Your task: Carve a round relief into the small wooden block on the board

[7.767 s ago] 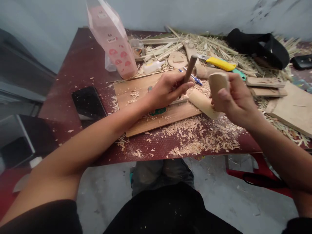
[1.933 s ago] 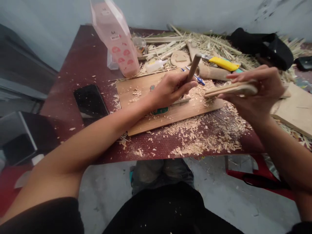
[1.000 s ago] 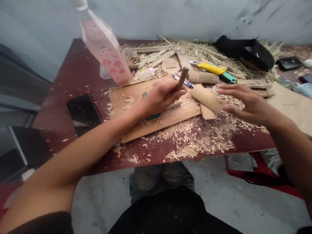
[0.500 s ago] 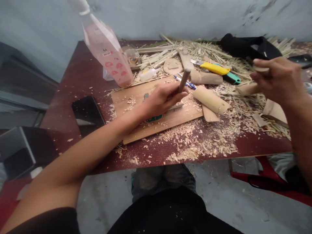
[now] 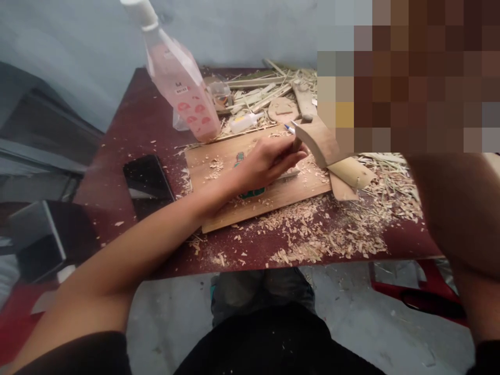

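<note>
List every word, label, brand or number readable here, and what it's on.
No text reads clearly.
Pink bottle: dark print on its white labels, too small and blurred.
Small white bottle: yellowish patch, no legible lettering.
Wooden board: green shapes, no readable letters.

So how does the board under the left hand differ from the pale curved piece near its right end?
The board is larger and flat; the curved piece is smaller and rounded. The board is green-marked tan, the curved piece pale yellow. Both look wooden.
</note>
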The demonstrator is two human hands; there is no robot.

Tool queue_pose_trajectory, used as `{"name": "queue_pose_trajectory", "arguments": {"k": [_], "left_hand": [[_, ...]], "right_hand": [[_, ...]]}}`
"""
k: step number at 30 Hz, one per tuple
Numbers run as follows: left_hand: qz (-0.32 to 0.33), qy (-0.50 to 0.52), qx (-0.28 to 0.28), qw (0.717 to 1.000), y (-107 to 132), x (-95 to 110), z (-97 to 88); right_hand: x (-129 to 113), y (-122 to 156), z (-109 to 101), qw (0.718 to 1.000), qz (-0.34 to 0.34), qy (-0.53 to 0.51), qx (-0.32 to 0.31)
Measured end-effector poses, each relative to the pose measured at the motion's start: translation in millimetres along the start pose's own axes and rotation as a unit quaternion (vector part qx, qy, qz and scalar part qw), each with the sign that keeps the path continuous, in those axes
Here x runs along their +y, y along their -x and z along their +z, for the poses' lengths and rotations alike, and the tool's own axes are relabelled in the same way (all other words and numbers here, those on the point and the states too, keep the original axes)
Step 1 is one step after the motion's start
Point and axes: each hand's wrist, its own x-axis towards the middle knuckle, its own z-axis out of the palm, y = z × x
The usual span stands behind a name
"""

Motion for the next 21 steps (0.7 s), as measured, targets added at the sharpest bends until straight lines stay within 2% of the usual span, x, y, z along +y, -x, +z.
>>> {"name": "queue_pose_trajectory", "arguments": {"k": [2,3,5,8,10,12,14,17,19,21], "left_hand": [[-0.002,0.007,-0.001,1.000,0,0,0.3],[-0.004,0.015,-0.003,1.000,0,0,0.4],[-0.013,0.031,-0.004,0.999,0,1,0.5],[-0.033,0.039,-0.006,0.999,1,1,1.6],[-0.040,0.041,-0.004,0.998,2,1,2.5],[-0.038,0.045,0.002,0.998,2,0,3.1],[-0.035,0.048,0.006,0.998,3,0,3.1],[-0.034,0.049,0.007,0.998,2,0,1.8],[-0.033,0.048,0.009,0.998,1,1,0.7],[-0.031,0.043,0.008,0.999,1,2,-0.3]], "right_hand": [[-3,8,7,0.996,-0.029,-0.064,0.052],[-1,12,8,0.995,-0.047,-0.061,0.061],[10,20,3,0.997,-0.071,0.003,0.013],[47,27,-12,0.990,-0.055,0.101,-0.078],[73,34,-19,0.974,-0.038,0.162,-0.155],[88,46,-18,0.953,-0.026,0.215,-0.214],[87,62,-9,0.940,-0.045,0.230,-0.247],[79,83,3,0.935,-0.112,0.198,-0.273],[88,88,0,0.933,-0.136,0.177,-0.281],[112,87,-16,0.927,-0.148,0.178,-0.296]]}}
